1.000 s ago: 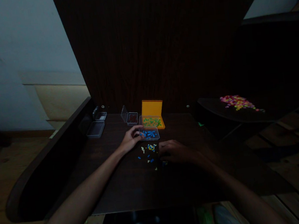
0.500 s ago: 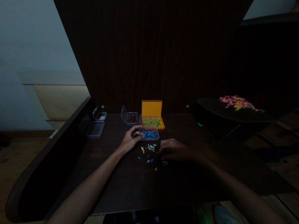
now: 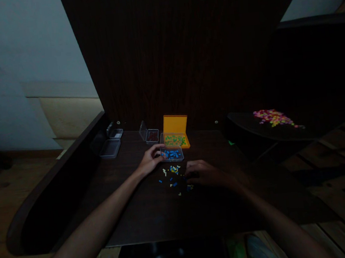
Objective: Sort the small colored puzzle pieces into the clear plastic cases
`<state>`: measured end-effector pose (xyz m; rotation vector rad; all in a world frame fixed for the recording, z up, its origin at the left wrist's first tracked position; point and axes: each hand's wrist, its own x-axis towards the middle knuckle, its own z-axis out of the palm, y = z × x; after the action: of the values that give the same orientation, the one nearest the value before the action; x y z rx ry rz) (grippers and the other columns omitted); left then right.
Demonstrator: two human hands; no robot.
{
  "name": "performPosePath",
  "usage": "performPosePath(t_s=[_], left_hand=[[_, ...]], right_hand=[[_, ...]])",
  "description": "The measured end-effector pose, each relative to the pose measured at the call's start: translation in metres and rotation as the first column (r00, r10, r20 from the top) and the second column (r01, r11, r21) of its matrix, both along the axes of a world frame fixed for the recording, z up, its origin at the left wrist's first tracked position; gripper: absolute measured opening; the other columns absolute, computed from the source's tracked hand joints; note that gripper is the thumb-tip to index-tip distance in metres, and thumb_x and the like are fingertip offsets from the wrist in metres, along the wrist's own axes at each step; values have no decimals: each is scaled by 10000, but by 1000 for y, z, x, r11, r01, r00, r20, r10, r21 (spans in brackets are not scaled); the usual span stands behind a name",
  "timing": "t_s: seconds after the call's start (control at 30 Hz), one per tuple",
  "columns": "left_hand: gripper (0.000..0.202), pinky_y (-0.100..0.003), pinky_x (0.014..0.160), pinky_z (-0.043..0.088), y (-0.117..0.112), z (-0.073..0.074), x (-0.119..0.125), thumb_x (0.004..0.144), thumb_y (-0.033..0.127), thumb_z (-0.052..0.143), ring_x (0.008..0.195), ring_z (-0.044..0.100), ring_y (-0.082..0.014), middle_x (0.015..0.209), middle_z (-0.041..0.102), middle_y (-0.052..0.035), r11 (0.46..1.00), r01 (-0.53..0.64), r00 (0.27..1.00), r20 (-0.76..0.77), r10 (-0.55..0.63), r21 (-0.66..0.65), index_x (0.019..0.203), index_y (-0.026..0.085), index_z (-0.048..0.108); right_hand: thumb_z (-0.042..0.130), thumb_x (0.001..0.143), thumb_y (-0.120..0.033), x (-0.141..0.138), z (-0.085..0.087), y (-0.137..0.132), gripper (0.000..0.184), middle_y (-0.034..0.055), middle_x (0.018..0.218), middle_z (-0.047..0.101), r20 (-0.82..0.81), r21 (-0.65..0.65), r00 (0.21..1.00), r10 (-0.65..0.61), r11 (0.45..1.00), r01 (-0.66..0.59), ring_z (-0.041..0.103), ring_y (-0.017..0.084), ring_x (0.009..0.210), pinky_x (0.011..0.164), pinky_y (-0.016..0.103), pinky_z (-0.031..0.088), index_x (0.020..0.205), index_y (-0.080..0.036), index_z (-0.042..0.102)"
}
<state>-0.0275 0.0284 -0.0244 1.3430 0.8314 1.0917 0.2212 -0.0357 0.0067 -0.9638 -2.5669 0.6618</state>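
Observation:
My left hand [image 3: 151, 159] grips the left end of a clear plastic box [image 3: 182, 158], thumb at the front and fingers behind. Several small blue toy bricks [image 3: 172, 153] lie inside that box. Just in front of it, a loose pile of tiny blue, yellow and cream bricks [image 3: 174, 170] is spread on the dark tabletop. My right hand [image 3: 203, 173] is low at the right side of this pile, its fingers curled down and together. Whatever its fingertips pinch is hidden in shadow. A few bricks [image 3: 190, 188] lie right below that hand.
Behind the blue bricks stands an open orange box [image 3: 175, 124] with green pieces. Left of it are a clear box [image 3: 152, 136] with dark red pieces and two clear trays [image 3: 110, 149] [image 3: 116, 133]. Pink and yellow pieces [image 3: 273, 117] are heaped on a side shelf. A raised board [image 3: 58, 186] edges the left.
My right hand has shifted slightly to the right, uncovering a little more of the bricks beneath it. My left hand stays on the clear box.

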Motion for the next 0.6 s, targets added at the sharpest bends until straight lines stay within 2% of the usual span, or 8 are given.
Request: performPosePath(t_s=[0.4,0.6], left_hand=[[516,-301,800,489,1,-2,-1,629,218,758,805,632,-158,800,660,-4,1000,13,1000,-11,-13,9,1115,148,600],[504,-300,800,486,0,1,0,624,213,754,814,627,-157,830,656,-7,1000,11,1000,-7,-11,5,1099,151,601]], right_hand=[[664,853,-306,2,-5,1,144,49,890,678,49,37,998,-33,999,31,626,153,794,711,259,450,916,-184,709],[661,860,-307,1,-2,-1,160,53,924,676,85,40,995,-46,998,42,623,161,833,742,268,446,946,-181,709]])
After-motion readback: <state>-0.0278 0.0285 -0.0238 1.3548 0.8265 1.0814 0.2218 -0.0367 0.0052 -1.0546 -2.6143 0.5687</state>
